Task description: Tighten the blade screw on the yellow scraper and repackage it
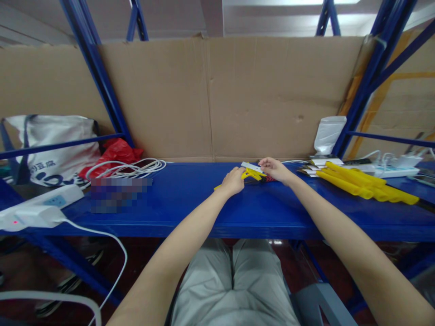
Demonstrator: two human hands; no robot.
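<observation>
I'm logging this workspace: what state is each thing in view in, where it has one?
Left hand, closed around slim yellow piece
Right hand, fingers at flat white strip, grip unclear
White plastic block, red light lit
Long white cable, loosely coiled
Red plastic bag, crumpled
Long yellow tubes, lying piled
Flat white pouch, propped upright
White cloth bag, upright

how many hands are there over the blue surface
2: the left hand gripping the yellow piece, and the right hand with its fingers at the right end of the white strip. No other hands show.
</observation>
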